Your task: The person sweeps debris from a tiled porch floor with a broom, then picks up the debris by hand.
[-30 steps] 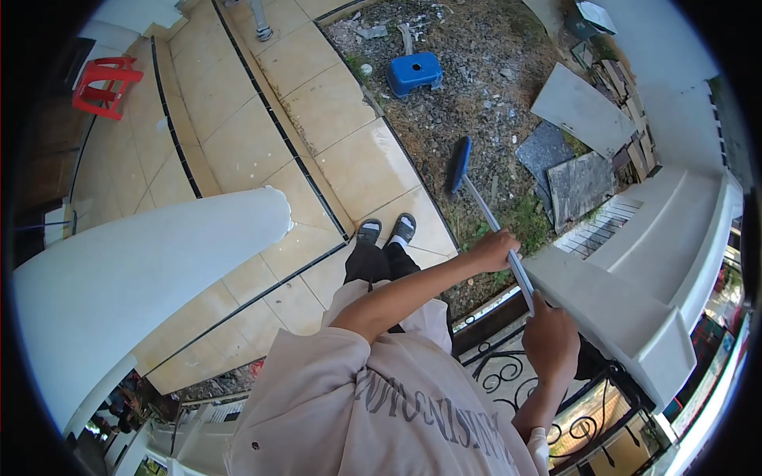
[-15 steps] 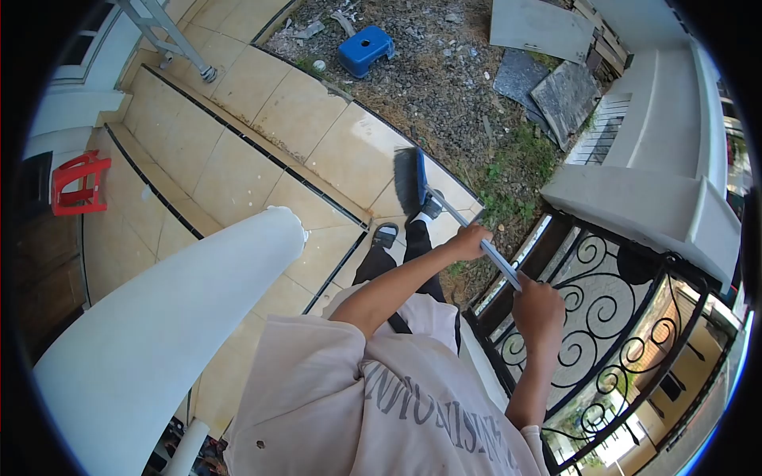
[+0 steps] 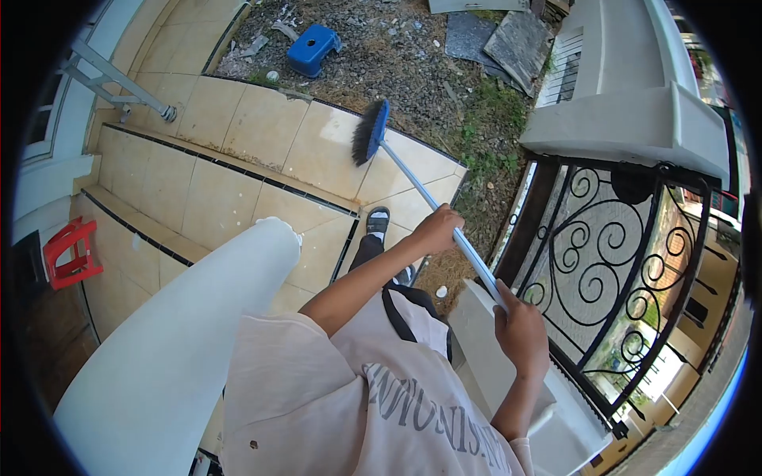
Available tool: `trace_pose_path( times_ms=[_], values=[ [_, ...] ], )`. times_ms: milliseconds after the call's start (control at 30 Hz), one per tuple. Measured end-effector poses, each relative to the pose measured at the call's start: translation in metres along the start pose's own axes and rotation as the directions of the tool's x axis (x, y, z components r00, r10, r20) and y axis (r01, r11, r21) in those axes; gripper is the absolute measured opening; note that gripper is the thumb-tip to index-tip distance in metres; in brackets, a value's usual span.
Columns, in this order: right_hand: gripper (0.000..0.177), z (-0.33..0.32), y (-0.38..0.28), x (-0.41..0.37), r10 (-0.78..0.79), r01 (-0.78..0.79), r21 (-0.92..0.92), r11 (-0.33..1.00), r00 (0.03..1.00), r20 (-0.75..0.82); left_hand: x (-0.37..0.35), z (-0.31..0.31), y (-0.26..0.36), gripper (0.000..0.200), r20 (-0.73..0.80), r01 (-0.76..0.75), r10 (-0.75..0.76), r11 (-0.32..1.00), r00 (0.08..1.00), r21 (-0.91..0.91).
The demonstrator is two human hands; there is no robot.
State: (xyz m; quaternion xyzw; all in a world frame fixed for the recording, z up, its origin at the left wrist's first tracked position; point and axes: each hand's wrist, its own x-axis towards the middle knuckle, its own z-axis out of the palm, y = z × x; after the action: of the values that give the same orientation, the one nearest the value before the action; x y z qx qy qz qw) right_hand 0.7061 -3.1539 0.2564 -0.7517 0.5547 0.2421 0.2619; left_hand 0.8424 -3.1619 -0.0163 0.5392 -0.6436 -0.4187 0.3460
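A long-handled broom (image 3: 409, 177) slants across the middle of the head view. Its blue head (image 3: 371, 133) with dark bristles is over the beige tiles by the gravel edge. My left hand (image 3: 437, 229) is wrapped round the pale metal handle partway along. Nearer the handle's top end, my right hand (image 3: 520, 327) grips it with fingers closed. One of my feet, in a dark sandal (image 3: 378, 220), stands on the tiles below the broom head.
A white column (image 3: 182, 341) rises close on the left. Black-edged steps (image 3: 230, 166) cross the tiled floor. A red stool (image 3: 71, 252), ladder leg (image 3: 119, 79), blue stool (image 3: 313, 50) on gravel, stacked slabs (image 3: 516, 47) and a black iron gate (image 3: 595, 278) surround me.
Both hands have shifted left with the broom, and its head has swung up and left, away from my feet. The camera view has turned, and one foot has moved back.
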Motion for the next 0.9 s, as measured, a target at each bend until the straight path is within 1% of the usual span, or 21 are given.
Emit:
trace_pose_path(
  times_ms=[67, 133, 200, 233, 267, 300, 367, 400, 433, 467, 500, 533, 567, 600, 633, 700, 733, 767, 800, 833, 900],
  values=[
    [0.04, 0.04, 0.017, 0.013, -0.04, 0.04, 0.046, 0.998, 0.999, -0.017, -0.03, 0.022, -0.032, 0.014, -0.019, 0.077, -0.077, 0.997, 0.997, 0.028],
    [0.04, 0.063, 0.028, 0.008, 0.001, -0.001, 0.0, 1.0, 1.0, 0.026, -0.05, 0.045, -0.043, 0.014, 0.031, 0.125, -0.126, 0.991, 0.992, 0.044],
    [0.04, 0.076, 0.035, -0.004, 0.054, -0.051, -0.069, 0.996, 0.998, 0.043, -0.058, 0.092, -0.044, 0.017, 0.059, 0.047, -0.047, 0.999, 0.997, 0.004],
    [0.039, 0.079, 0.037, -0.017, 0.096, -0.09, -0.112, 0.99, 0.995, 0.041, -0.057, 0.111, -0.035, 0.021, 0.066, -0.035, 0.038, 0.998, 0.997, -0.05],
    [0.038, 0.083, 0.04, -0.03, 0.14, -0.132, -0.155, 0.979, 0.99, 0.037, -0.053, 0.143, -0.031, 0.021, 0.12, -0.043, 0.054, 0.994, 0.991, -0.097],
    [0.036, 0.09, 0.04, -0.041, 0.187, -0.179, -0.204, 0.962, 0.982, 0.022, -0.049, 0.176, -0.031, 0.022, 0.151, -0.077, 0.104, 0.982, 0.983, -0.174],
    [0.034, 0.112, 0.042, -0.06, 0.247, -0.243, -0.217, 0.946, 0.969, -0.01, -0.038, 0.198, -0.005, 0.021, 0.288, -0.211, 0.238, 0.97, 0.928, -0.122],
    [0.034, 0.122, 0.043, -0.071, 0.278, -0.277, -0.22, 0.935, 0.96, -0.029, -0.037, 0.209, 0.007, 0.021, 0.297, -0.25, 0.279, 0.959, 0.913, -0.133],
    [0.032, 0.126, 0.041, -0.084, 0.271, -0.268, -0.248, 0.931, 0.962, -0.023, -0.036, 0.219, 0.019, 0.02, 0.308, -0.293, 0.323, 0.946, 0.895, -0.143],
    [0.033, 0.126, 0.043, -0.103, 0.305, -0.308, -0.213, 0.927, 0.951, -0.048, -0.04, 0.23, 0.031, 0.019, 0.323, -0.334, 0.367, 0.93, 0.872, -0.155],
    [0.034, 0.124, 0.045, -0.126, 0.339, -0.346, -0.174, 0.922, 0.938, -0.067, -0.049, 0.234, 0.05, 0.018, 0.291, -0.334, 0.371, 0.927, 0.882, -0.17],
    [0.034, 0.124, 0.048, -0.15, 0.375, -0.383, -0.133, 0.914, 0.924, -0.08, -0.063, 0.235, 0.071, 0.018, 0.267, -0.333, 0.366, 0.929, 0.892, -0.161],
    [0.039, 0.13, 0.057, -0.179, 0.41, -0.416, -0.07, 0.907, 0.908, -0.084, -0.08, 0.235, 0.091, 0.018, 0.246, -0.331, 0.359, 0.932, 0.9, -0.149],
    [0.04, 0.138, 0.066, -0.203, 0.404, -0.406, -0.006, 0.914, 0.91, -0.091, -0.098, 0.237, 0.103, 0.018, 0.225, -0.327, 0.351, 0.935, 0.909, -0.134],
    [0.042, 0.147, 0.074, -0.226, 0.396, -0.391, 0.06, 0.918, 0.913, -0.099, -0.119, 0.242, 0.107, 0.019, 0.222, -0.343, 0.352, 0.936, 0.909, -0.079],
    [0.044, 0.179, 0.094, -0.257, 0.35, -0.323, 0.187, 0.928, 0.926, -0.137, -0.161, 0.231, 0.108, 0.014, 0.292, -0.255, 0.241, 0.967, 0.925, 0.011],
    [0.043, 0.2, 0.104, -0.258, 0.314, -0.282, 0.214, 0.935, 0.94, -0.134, -0.175, 0.223, 0.11, 0.011, 0.31, -0.213, 0.185, 0.975, 0.933, 0.06],
    [0.043, 0.221, 0.113, -0.254, 0.278, -0.242, 0.234, 0.942, 0.951, -0.134, -0.19, 0.237, 0.084, 0.014, 0.304, -0.146, 0.097, 0.979, 0.948, 0.143],
    [0.043, 0.241, 0.121, -0.251, 0.244, -0.204, 0.25, 0.947, 0.959, -0.141, -0.201, 0.237, 0.071, 0.015, 0.348, -0.094, 0.025, 0.979, 0.937, 0.183],
    [0.04, 0.264, 0.125, -0.246, 0.211, -0.172, 0.233, 0.957, 0.966, -0.15, -0.214, 0.243, 0.051, 0.014, 0.336, -0.063, -0.012, 0.975, 0.942, 0.211],
    [0.037, 0.3, 0.127, -0.242, 0.152, -0.119, 0.2, 0.973, 0.976, -0.159, -0.244, 0.246, 0.04, 0.011, 0.334, -0.019, -0.068, 0.968, 0.94, 0.249]
  ],
)
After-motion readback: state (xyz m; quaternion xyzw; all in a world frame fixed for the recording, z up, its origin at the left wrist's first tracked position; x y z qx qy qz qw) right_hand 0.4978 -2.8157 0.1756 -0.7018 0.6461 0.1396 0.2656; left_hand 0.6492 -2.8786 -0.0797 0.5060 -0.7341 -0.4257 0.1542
